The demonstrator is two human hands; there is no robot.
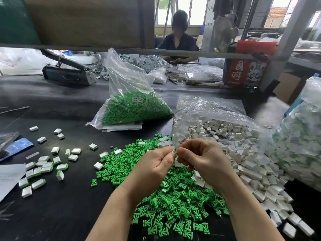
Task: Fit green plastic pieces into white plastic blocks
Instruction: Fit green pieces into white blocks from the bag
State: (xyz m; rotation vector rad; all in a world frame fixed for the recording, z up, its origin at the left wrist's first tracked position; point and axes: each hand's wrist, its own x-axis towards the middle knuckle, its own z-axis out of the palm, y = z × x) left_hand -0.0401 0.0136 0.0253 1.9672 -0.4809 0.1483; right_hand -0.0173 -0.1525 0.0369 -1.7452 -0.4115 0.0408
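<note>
Farther back, a clear bag holds green pieces, and an open bag spills white blocks onto the black table. Both hands meet above a loose green pile: the left hand pinches a small green piece against the right hand, whose curled fingers grip a white block. Finished blocks lie scattered at left, with bare tabletop nearer the front edge.

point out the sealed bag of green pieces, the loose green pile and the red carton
bag of green pieces (133,108), head view, on the green fill seen through the clear plastic
loose green pile (173,202), head view, middle of the heap
red carton (243,72), head view, its printed front face
</note>
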